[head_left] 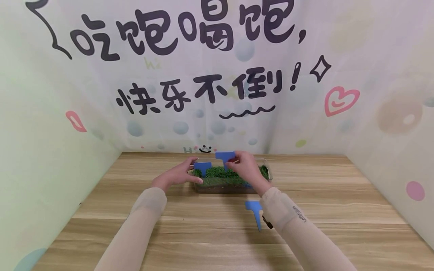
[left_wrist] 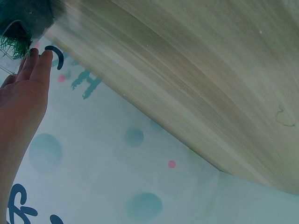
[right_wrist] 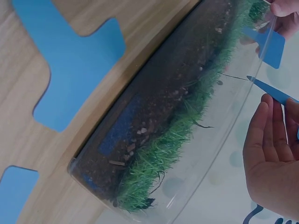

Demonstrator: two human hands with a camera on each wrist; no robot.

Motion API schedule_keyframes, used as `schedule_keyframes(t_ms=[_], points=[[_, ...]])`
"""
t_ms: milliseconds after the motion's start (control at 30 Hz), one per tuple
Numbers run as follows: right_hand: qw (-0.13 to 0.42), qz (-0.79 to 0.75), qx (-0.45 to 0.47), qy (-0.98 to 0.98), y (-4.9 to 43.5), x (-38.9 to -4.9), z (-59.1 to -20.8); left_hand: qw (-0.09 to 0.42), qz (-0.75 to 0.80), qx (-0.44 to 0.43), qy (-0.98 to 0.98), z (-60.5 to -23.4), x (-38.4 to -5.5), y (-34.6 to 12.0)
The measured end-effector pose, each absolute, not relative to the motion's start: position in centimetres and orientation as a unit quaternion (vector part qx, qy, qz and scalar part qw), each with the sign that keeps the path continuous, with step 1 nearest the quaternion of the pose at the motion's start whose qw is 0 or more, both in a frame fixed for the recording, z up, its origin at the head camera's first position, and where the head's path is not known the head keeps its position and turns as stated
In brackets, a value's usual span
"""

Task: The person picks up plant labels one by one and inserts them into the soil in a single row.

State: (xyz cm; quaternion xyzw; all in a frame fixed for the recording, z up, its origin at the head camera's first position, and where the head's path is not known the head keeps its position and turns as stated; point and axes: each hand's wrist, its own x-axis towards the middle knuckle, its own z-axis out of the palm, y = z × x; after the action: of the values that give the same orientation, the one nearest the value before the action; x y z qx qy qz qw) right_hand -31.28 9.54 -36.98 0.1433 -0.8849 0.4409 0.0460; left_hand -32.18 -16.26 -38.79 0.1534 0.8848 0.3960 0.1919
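Observation:
A clear plastic planter box of dark soil and green grass stands on the table. My left hand holds its left end, thumb at the front and fingers toward the back; the left wrist view shows these fingers fairly straight. A blue T-shaped plant label stands upright in the grass beside them. My right hand pinches a second blue plant label by its crossbar. Its pointed tip hangs down over the grass; in the right wrist view the tip appears above the grass.
Another blue plant label lies on the wooden table in front of the box, by my right sleeve. Part of a further blue piece shows in the right wrist view. A printed cloth backdrop rises behind the table.

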Motion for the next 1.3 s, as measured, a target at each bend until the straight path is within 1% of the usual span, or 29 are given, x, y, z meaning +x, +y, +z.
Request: schedule_keyframes(t_ms=[667, 900, 1167, 1300], points=[[0.035, 0.43, 0.117, -0.894, 8.7, -32.3, -38.8, 0.192, 0.397, 0.15, 0.885, -38.8, -32.2, -16.3], [0.041, 0.414, 0.111, -0.903, 8.7, -32.6, -39.5, 0.191, 0.397, 0.146, 0.886, -38.8, -32.1, -16.3], [0.046, 0.423, 0.117, -0.897, 8.6, -32.7, -39.7, 0.188, 0.393, 0.147, 0.888, -38.9, -32.2, -16.2], [0.037, 0.418, 0.115, -0.9, 8.4, -32.9, -39.9, 0.19, 0.394, 0.148, 0.887, -38.8, -32.2, -16.3]])
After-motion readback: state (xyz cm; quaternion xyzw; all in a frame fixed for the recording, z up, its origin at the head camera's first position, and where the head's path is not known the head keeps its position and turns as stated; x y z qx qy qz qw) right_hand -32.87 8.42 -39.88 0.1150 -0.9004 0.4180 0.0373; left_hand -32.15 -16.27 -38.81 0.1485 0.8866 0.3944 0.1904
